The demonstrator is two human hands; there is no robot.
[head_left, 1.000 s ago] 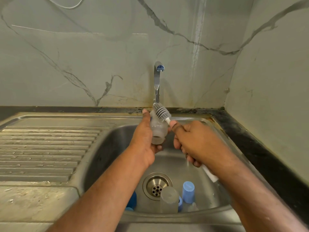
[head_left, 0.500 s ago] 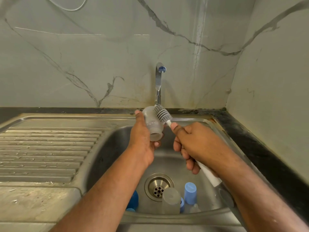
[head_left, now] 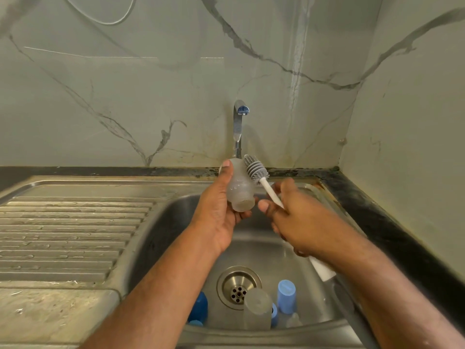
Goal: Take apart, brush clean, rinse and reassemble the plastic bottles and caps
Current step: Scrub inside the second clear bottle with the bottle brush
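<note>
Over the sink basin (head_left: 176,222), left hand (head_left: 219,212) grips clear bottle (head_left: 239,190), mouth tilted down toward right hand (head_left: 302,222), whose brush (head_left: 254,168) lies against bottle's outer side.

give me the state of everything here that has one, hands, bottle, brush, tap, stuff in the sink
left hand: grips the clear bottle
clear bottle: uncapped, tilted, mouth toward the camera
right hand: grips the brush handle
brush: head outside the bottle, against its side
tap: no water seen running
blue cap: upright in the sink
frosted bottle: in the sink by the drain
drain: unplugged
</note>
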